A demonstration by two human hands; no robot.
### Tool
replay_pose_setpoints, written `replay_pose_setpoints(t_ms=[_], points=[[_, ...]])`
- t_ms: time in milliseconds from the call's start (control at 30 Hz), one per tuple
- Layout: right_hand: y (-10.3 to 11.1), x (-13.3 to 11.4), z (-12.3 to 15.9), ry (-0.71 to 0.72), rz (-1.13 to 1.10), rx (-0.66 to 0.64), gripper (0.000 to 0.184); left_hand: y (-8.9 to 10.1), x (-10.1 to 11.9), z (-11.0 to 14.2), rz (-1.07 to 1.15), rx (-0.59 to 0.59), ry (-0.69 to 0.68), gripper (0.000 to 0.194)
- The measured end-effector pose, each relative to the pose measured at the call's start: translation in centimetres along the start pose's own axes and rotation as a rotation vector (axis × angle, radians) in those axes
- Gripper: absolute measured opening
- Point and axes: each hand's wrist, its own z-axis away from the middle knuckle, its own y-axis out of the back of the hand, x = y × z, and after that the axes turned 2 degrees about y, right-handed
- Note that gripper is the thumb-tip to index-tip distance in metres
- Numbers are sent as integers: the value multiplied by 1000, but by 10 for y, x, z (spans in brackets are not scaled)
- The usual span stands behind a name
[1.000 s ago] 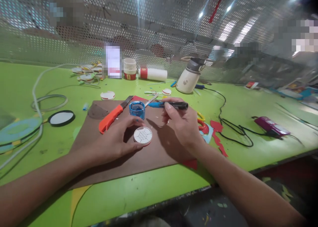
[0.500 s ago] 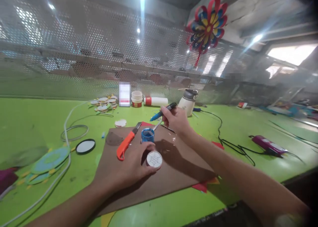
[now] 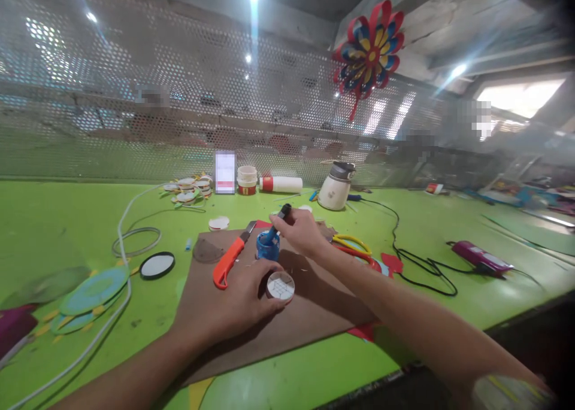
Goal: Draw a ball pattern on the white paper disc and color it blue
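Observation:
My left hand [image 3: 229, 299] rests on a brown board [image 3: 238, 350], its thumb and fingers closed round a small white disc [image 3: 281, 285] with a pattern of dark lines on top. Just behind the disc stands a small blue-smeared pot [image 3: 268, 247]. My right hand [image 3: 299, 227] pinches a blue marker [image 3: 281, 219] with a black end; it points down into the pot's mouth, where its tip is hidden. An orange utility knife [image 3: 231, 260] lies left of the pot, blade out.
Yellow and red looped handles [image 3: 353, 245] lie beyond my right forearm. A bottle [image 3: 335, 188], paper cups [image 3: 247, 181] and a white roll [image 3: 282, 184] stand or lie at the back. To the left are a black-rimmed disc [image 3: 157, 266] and a cable [image 3: 120, 236]; a purple device [image 3: 480, 258] lies right.
My right hand has come down and left, bringing the marker from above the board into the pot. My left hand keeps the disc in nearly the same place.

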Motion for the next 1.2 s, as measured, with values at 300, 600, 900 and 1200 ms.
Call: replay_pose_setpoints(t_ms=[300, 600, 900, 1200], points=[[-1, 5, -2, -65, 17, -100, 48, 2, 0, -2, -33, 16, -15, 37], [28, -11, 11, -34, -274, 84, 54, 7, 4, 0, -54, -10, -18, 37], [45, -14, 28, -154, -585, 111, 67, 4, -2, -1, -72, 3, 30, 48], [45, -13, 74, -178, -614, 82, 55, 8, 12, 2, -49, 32, 67, 47]])
